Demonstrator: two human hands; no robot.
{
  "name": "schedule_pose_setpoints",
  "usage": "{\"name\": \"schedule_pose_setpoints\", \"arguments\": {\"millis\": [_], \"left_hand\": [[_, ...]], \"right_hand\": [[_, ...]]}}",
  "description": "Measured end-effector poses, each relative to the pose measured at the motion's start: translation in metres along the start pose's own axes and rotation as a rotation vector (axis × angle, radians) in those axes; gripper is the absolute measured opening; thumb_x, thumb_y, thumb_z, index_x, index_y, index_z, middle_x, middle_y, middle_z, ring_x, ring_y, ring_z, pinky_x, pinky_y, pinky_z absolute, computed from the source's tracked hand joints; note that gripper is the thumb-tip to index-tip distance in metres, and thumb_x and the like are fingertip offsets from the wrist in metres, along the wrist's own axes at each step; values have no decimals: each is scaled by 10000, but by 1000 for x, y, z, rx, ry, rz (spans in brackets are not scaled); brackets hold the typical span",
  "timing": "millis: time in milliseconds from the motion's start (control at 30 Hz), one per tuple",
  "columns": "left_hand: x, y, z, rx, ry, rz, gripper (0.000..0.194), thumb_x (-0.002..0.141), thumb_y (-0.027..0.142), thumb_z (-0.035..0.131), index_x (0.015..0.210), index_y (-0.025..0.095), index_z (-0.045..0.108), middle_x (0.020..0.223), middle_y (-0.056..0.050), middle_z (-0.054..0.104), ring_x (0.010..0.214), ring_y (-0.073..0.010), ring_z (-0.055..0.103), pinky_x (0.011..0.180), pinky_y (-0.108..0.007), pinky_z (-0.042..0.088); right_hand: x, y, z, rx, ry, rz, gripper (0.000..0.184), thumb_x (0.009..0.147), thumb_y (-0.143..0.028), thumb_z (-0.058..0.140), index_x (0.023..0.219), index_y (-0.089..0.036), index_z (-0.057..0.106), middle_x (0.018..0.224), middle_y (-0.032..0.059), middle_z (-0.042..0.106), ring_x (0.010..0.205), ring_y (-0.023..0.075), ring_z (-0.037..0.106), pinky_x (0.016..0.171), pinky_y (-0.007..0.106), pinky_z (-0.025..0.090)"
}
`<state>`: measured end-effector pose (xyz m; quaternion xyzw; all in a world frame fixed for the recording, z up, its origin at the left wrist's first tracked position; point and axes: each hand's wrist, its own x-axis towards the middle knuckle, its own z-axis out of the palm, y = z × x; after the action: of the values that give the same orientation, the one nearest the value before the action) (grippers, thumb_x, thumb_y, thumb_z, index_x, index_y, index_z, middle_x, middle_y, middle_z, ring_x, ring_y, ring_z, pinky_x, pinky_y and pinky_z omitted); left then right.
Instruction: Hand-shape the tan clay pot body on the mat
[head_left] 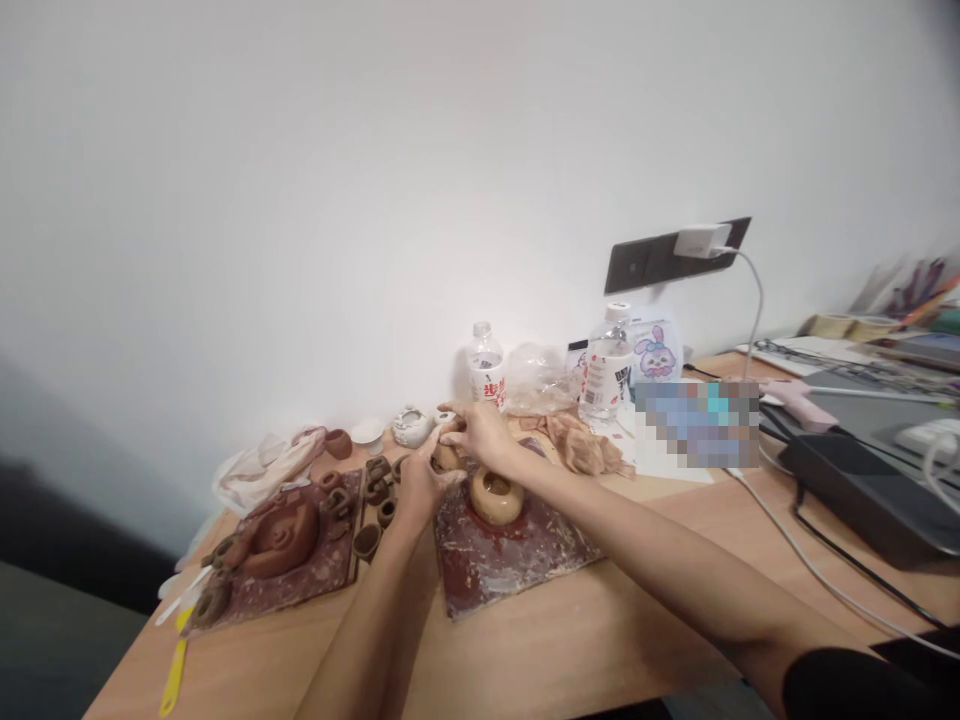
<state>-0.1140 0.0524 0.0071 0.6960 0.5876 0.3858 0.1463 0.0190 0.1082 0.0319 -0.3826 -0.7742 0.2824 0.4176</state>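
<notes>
Nearby, clay cups (367,541) stand (just beside left hand (418,490)).

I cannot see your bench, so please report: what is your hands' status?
Left hand, right hand around small clay piece. Pale clay ring on stained board close below.

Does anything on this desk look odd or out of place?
Yes. A blocky pixelated patch sits right of the plastic water bottle, hiding whatever lies there. The square board under the pale clay ring is also heavily smeared with reddish and white residue.
</notes>
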Motion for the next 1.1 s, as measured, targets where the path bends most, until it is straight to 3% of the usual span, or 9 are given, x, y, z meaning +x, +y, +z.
{"name": "schedule_pose_setpoints", "arguments": {"millis": [100,233,333,500,600,800,867,1000,1100], "left_hand": [[1,-4,2,0,-39,-10,645,635,163,769,1254,137,590,1142,-98,714,1044,-297,663,958,-452,506],[2,-11,4,23,-32,-38,628,635,128,762,1238,106,588,1138,-118,713,1048,-300,663,941,-448,515],[2,-15,5,54,-20,-64,629,609,120,782,1211,113,600,1117,-120,719,1040,-319,667,936,-466,513],[1,-16,6,80,3,-46,807,557,104,816,1306,127,516,1294,-171,614,1225,-361,553,1040,-493,430],[-2,-16,5,86,-17,24,847,570,80,793,1351,104,464,1381,-207,530,1301,-367,476,1083,-494,386],[-5,-18,5,43,-57,86,740,687,66,657,1383,189,440,1400,-134,533,1319,-316,467,1103,-507,359],[-5,-18,5,35,-42,66,718,689,83,658,1371,182,458,1387,-133,545,1304,-322,483,1099,-502,368],[-4,-19,6,29,-32,69,690,704,90,639,1367,159,460,1402,-145,529,1319,-324,465,1114,-508,345],[-4,-22,7,28,-52,58,730,701,86,629,1397,147,419,1442,-158,482,1353,-326,421,1134,-514,310]], "right_hand": [[-5,5,4,51,14,7,433,682,-44,718,1100,-155,704,865,90,762,949,291,698,906,430,509],[-4,7,2,175,51,49,393,728,-72,692,1114,-150,681,850,67,763,830,227,725,783,355,579],[2,1,-12,345,112,102,423,756,-129,681,1176,-124,628,919,83,758,847,205,723,750,331,597],[-8,-6,-46,676,114,236,558,623,-207,805,1143,-109,628,822,75,758,780,219,724,723,364,612],[-26,4,-56,690,106,317,584,576,-267,840,1104,-110,646,811,75,755,739,204,718,675,332,609],[-52,37,-60,794,74,347,580,584,-322,843,1093,-111,660,760,45,735,592,132,653,555,261,551],[-55,44,-61,765,67,346,572,603,-322,837,1107,-116,660,786,54,740,605,132,650,592,279,552],[-57,53,-63,765,39,297,534,675,-345,800,1145,-141,648,988,89,733,852,168,682,811,322,542],[-59,58,-69,668,-39,250,527,777,-443,702,1201,-141,621,968,76,722,843,166,674,828,339,532]]}}
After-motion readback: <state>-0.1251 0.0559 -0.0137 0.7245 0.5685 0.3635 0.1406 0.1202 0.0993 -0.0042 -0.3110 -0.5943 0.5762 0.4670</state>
